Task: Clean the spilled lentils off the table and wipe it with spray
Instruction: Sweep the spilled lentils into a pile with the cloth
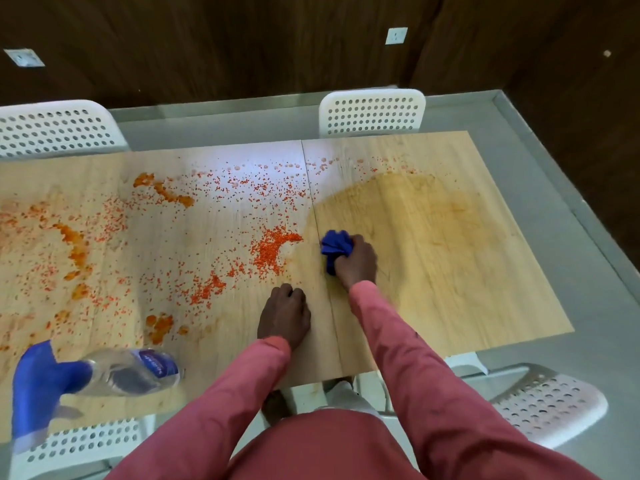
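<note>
Orange lentils [273, 249] are scattered over the left and middle of the wooden table [450, 271], with wet orange smears further left. My right hand [358, 263] grips a bunched blue cloth [335, 245] pressed on the tabletop just right of the densest lentil pile. The table's right part is wiped and shows a damp sheen. My left hand [284, 315] rests on the table near the front edge, fingers curled under, holding nothing. A clear spray bottle with a blue trigger head [104, 374] lies on its side at the front left.
White perforated chairs stand around the table: two at the far side [372, 112] [55, 128], one at the front left [79, 443], one at the right front [550, 403]. Grey floor surrounds the table, with a dark wooden wall behind.
</note>
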